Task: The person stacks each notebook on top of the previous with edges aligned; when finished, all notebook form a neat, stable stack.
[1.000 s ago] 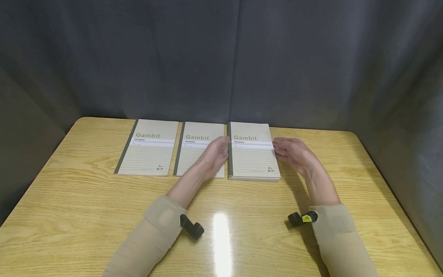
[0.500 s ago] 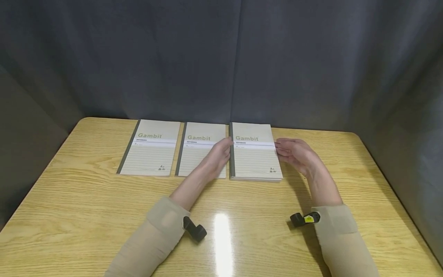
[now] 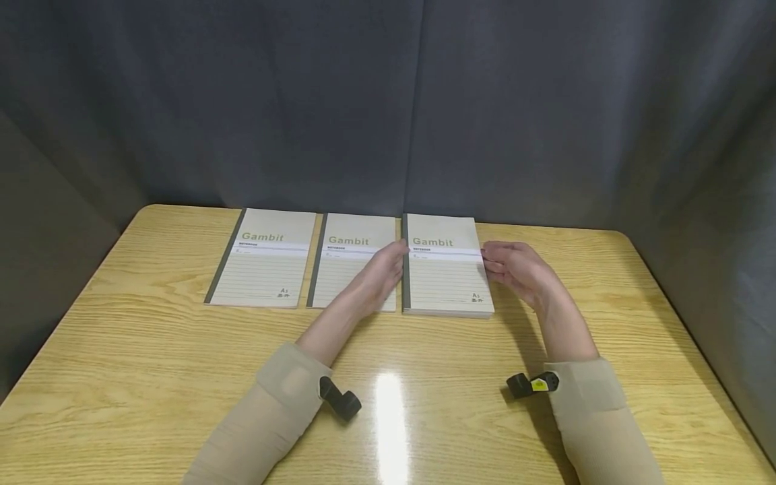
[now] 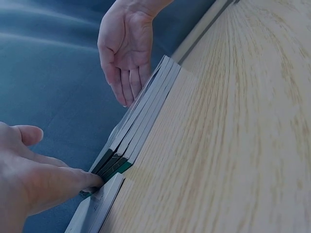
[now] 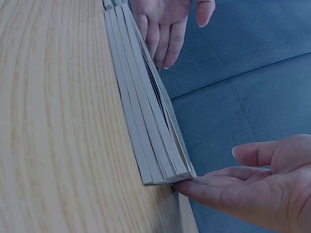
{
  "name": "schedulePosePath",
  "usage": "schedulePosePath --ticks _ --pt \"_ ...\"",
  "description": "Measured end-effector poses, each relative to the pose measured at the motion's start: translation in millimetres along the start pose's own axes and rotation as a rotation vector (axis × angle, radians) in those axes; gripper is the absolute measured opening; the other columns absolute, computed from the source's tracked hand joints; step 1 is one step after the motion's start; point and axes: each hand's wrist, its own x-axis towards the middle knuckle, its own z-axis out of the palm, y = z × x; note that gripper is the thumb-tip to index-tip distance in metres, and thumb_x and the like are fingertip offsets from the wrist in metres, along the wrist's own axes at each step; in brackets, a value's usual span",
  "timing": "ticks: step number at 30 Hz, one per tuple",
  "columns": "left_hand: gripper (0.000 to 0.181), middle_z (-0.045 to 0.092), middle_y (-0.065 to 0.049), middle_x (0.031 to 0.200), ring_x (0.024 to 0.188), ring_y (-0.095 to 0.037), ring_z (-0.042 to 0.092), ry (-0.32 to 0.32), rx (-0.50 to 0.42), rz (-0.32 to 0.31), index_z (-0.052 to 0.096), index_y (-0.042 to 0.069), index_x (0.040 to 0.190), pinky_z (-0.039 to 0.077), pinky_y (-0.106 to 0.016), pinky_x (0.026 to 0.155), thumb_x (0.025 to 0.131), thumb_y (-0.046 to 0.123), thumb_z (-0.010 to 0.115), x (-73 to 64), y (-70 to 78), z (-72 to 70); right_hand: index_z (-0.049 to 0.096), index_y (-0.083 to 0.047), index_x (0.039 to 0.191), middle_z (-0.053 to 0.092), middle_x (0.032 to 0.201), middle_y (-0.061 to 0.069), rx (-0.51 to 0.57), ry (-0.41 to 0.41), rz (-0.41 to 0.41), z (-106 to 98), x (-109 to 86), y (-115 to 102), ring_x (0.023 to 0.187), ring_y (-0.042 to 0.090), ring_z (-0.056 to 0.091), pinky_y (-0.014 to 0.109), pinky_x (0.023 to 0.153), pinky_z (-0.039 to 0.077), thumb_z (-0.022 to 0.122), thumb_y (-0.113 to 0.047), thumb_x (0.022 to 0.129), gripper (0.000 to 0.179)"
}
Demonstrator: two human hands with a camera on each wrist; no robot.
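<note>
A stack of several notebooks (image 3: 445, 283) with pale covers and dark spines lies flat, the one on top marked "Gambit". My left hand (image 3: 377, 276) reaches over the middle notebook (image 3: 348, 232), its straight fingers against the stack's spine side. On the opposite side, the extended fingertips of my right hand (image 3: 518, 269) touch the stack's edge. Seen from the right wrist, the page edges (image 5: 141, 97) run nearly even, with a slight gap below the top cover. Both thumbs stand raised, away from the notebooks.
Another notebook (image 3: 261, 269) lies at the left of the row. The wooden table (image 3: 121, 364) extends toward me, with a bright reflection near its middle. A dark curtain (image 3: 291, 101) hangs right behind the table's far edge.
The head view has shifted slightly, moving everything a little to the right in it. Both hands stay at the stack's two sides, and its front edges look a little more even.
</note>
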Motion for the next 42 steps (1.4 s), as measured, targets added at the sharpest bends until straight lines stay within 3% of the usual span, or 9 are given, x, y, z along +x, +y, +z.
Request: schedulePosePath --ticks 9,14,17,22,29,35,42 --pt "0.073 -0.004 -0.01 0.176 0.164 -0.023 0.001 0.022 -0.025 0.011 -0.002 0.004 0.165 0.007 -0.035 0.135 0.107 0.034 0.03 -3.5 4.3 -6.6 0.006 0.002 0.164 0.019 0.17 0.025 0.046 0.014 -0.042 -2 -1.9 0 0.156 0.036 0.031 0.047 0.13 0.029 0.035 -0.022 0.112 0.064" --pt "0.069 0.006 -0.009 0.176 0.164 -0.022 0.009 0.069 -0.145 0.044 0.005 0.009 0.166 0.013 -0.032 0.135 0.107 0.031 0.033 -13.3 17.4 -22.0 0.018 -0.002 0.164 0.024 0.169 0.022 0.069 0.116 -0.134 0 -6.2 -4 0.155 0.034 0.034 0.045 0.129 0.031 0.035 -0.029 0.113 0.06" --pt "0.064 0.016 -0.012 0.174 0.163 -0.024 0.016 0.099 -0.212 0.104 0.011 0.01 0.166 0.018 -0.034 0.135 0.108 0.025 0.034 -21.5 29.3 -33.9 0.03 -0.004 0.162 0.038 0.163 0.019 0.093 0.196 -0.213 6 -10.1 -11 0.153 0.034 0.038 0.046 0.128 0.034 0.04 -0.033 0.112 0.058" --pt "0.057 0.027 -0.013 0.171 0.159 -0.027 0.028 0.151 -0.174 0.167 0.017 0.011 0.166 0.025 -0.035 0.133 0.111 0.023 0.03 -41.7 42.5 -59.1 0.045 -0.007 0.154 0.056 0.142 0.006 0.199 0.229 -0.301 29 -10.5 -24 0.144 0.03 0.051 0.048 0.123 0.042 0.048 -0.037 0.109 0.054" --pt "0.057 0.027 -0.011 0.171 0.158 -0.025 0.032 0.211 -0.075 0.176 0.017 0.015 0.166 0.026 -0.034 0.133 0.112 0.027 0.028 -65.8 45.0 -90.5 0.048 -0.009 0.152 0.055 0.15 0.014 0.303 0.139 -0.297 79 -1.6 -41 0.137 0.027 0.058 0.044 0.119 0.048 0.041 -0.042 0.111 0.053" --pt "0.057 0.024 -0.01 0.172 0.159 -0.025 0.03 0.23 -0.044 0.15 0.017 0.015 0.166 0.024 -0.035 0.133 0.112 0.031 0.029 -74.3 41.5 -97.2 0.047 -0.009 0.153 0.048 0.156 0.017 0.359 0.07 -0.246 119 3.2 -44 0.143 0.033 0.05 0.049 0.123 0.043 0.037 -0.046 0.111 0.057" --pt "0.057 0.023 -0.012 0.172 0.16 -0.026 0.025 0.272 0.015 0.115 0.016 0.016 0.166 0.019 -0.037 0.135 0.112 0.031 0.024 -75.9 36.2 -102.0 0.041 -0.016 0.157 0.037 0.165 0.012 0.241 0.067 -0.194 147 6.4 -39 0.158 0.032 0.03 0.047 0.131 0.03 0.033 -0.054 0.109 0.062"
